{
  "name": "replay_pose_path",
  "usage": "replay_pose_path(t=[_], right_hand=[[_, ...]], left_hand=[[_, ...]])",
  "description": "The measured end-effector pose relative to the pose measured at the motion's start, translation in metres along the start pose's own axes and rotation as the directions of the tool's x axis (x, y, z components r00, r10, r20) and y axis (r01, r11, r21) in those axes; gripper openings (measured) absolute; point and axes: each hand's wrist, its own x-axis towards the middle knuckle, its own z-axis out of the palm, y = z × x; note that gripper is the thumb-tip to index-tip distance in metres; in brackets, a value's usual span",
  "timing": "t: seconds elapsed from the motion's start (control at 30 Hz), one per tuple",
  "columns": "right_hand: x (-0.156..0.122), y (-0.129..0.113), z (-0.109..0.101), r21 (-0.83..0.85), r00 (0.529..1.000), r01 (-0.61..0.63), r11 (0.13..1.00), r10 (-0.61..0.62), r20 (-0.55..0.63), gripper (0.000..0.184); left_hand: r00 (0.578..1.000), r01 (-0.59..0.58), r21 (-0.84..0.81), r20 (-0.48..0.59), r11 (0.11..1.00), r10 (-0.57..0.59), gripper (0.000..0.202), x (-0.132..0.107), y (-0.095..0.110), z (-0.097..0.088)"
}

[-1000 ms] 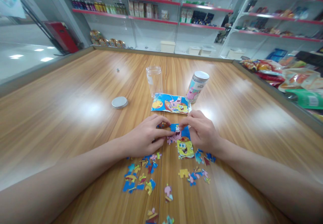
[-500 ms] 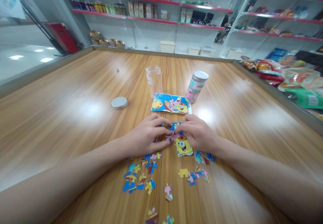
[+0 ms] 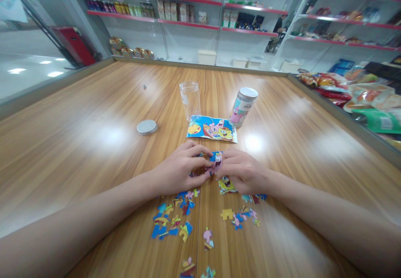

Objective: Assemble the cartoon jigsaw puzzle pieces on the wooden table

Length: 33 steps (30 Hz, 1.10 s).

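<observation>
A partly joined jigsaw puzzle [image 3: 217, 161] with pink and blue cartoon print lies on the table between my hands. My left hand [image 3: 184, 165] rests over its left side, thumb and fingers apart, fingertips touching it. My right hand [image 3: 242, 169] is closed at the right edge, its bent fingers on the puzzle and covering part of it. Below, a yellow cartoon-face section [image 3: 227, 185] is half hidden under the right hand. Loose jigsaw pieces [image 3: 172, 221] lie below my left hand, and more pieces [image 3: 239, 217] below my right.
Beyond my hands lies a printed picture sheet [image 3: 211, 128]. Behind it stand a clear empty jar [image 3: 189, 100] and a lidded puzzle jar [image 3: 243, 107]. A silver lid [image 3: 147, 127] sits to the left. Bagged goods [image 3: 372, 96] lie past the right table edge; shelves stand behind.
My right hand has shifted slightly down and left, with its fingers curled in more. It now covers more of the yellow face section. The left hand has stayed in place.
</observation>
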Motion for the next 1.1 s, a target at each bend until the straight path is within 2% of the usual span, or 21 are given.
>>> replay_pose_path(t=[0.17,0.63,0.87,1.1], right_hand=[[0.0017,-0.0003,-0.0003,0.015,0.994,0.008,1.000,-0.010,0.105,0.024],[0.0020,0.0021,0.0010,0.092,0.998,0.049,0.995,-0.053,0.041,0.022],[0.0039,0.0023,-0.0032,0.111,0.992,0.097,0.989,-0.105,0.069,0.021],[0.0012,0.0069,-0.0034,0.109,0.977,0.130,0.986,-0.146,0.154,0.018]], left_hand=[[1.000,0.007,0.015,-0.028,1.000,-0.007,0.018,-0.0005,0.0018,0.0025],[0.999,0.023,0.019,-0.022,1.000,-0.023,0.018,-0.0005,0.0030,0.0021],[0.999,0.031,0.028,0.006,0.999,-0.031,0.015,-0.0006,0.0034,0.0010],[0.999,0.036,0.042,0.027,0.998,-0.037,0.014,0.0005,0.0057,-0.0005]])
